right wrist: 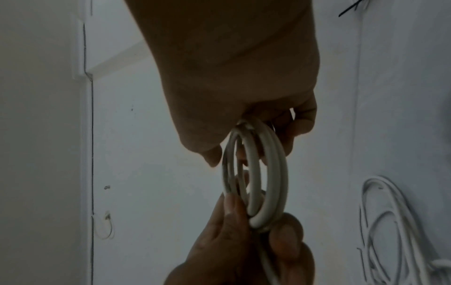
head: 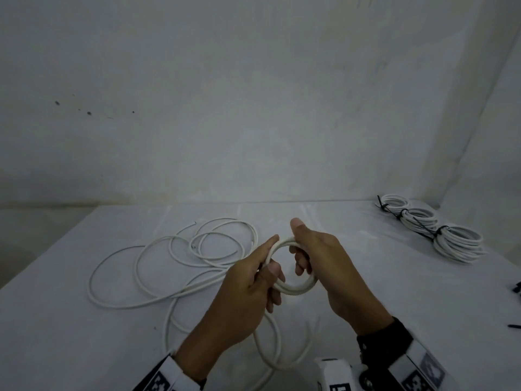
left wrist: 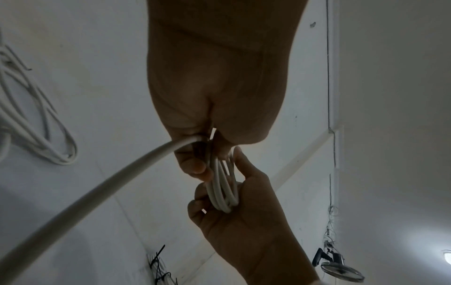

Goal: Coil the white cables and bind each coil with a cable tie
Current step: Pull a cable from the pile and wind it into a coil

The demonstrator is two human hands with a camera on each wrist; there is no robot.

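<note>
Both hands hold a small coil of white cable point(head: 293, 289) above the table's middle. My left hand point(head: 253, 280) pinches the coil's left side between thumb and fingers, index finger lying along the loop. My right hand point(head: 318, 255) grips the right side, fingers curled through the ring, thumb up. In the left wrist view the coil point(left wrist: 223, 190) has several turns and the free cable point(left wrist: 97, 192) runs off from the left hand. The right wrist view shows the coil point(right wrist: 258, 173) edge-on between both hands. The cable's loose length point(head: 169, 263) sprawls in loops on the table at left.
Three bound white coils point(head: 456, 244) with black cable ties lie in a row at the table's point(head: 70, 348) back right, near the wall. Black ties point(head: 517, 287) show at the right edge. More loose cable point(head: 267, 351) lies near the front edge under my wrists.
</note>
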